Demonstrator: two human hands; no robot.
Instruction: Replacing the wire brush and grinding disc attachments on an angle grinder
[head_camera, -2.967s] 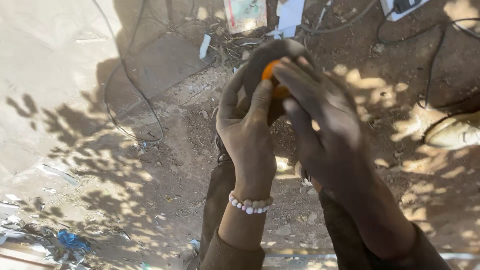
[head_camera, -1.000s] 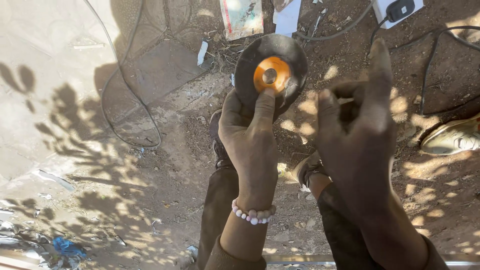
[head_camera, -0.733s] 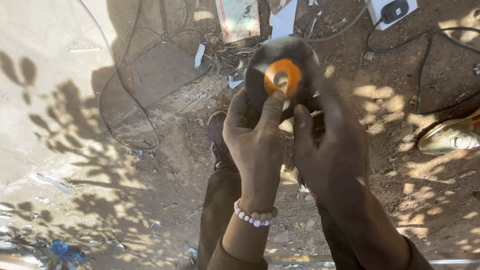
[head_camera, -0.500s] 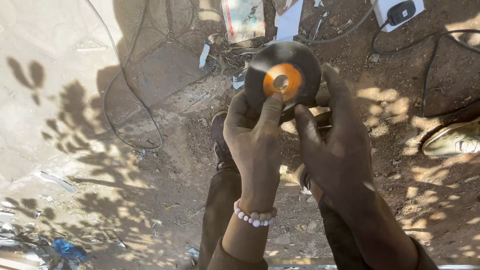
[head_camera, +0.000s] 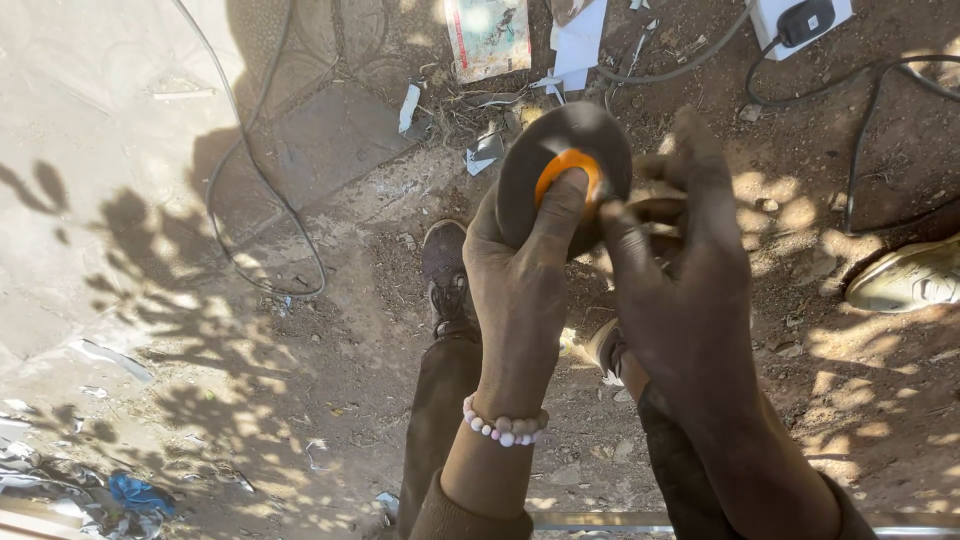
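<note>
A: From the head view, what have the hands got?

B: The left hand (head_camera: 520, 290) grips a dark round disc (head_camera: 565, 175) with an orange centre (head_camera: 565, 170). Its fingers are closed round the lower rim and the thumb presses up across the orange part. The disc is held up in the air above the dirt ground (head_camera: 330, 330), toward the top middle of the picture.

A: And the right hand (head_camera: 690, 290)?

B: It is right beside the disc, fingers loosely curled, fingertips touching the right edge near the centre. Something thin seems pinched there, but shadow hides it, so I cannot tell what, if anything, it holds.

A: How would you do this bit well?

B: I judge the left grip should stay firm at the rim and the thumb ease off the orange hub so the right fingers can work at the centre. Keeping the disc face turned to the eyes, out of the shadow, would help.

A: What lies about?

B: Below the hands are the person's trousers and a dark shoe (head_camera: 445, 265). A thin black cable (head_camera: 265, 200) loops over the ground at left, a white power strip (head_camera: 800, 20) sits at the top right edge, and a pale shoe (head_camera: 910, 280) rests at the right edge.
</note>
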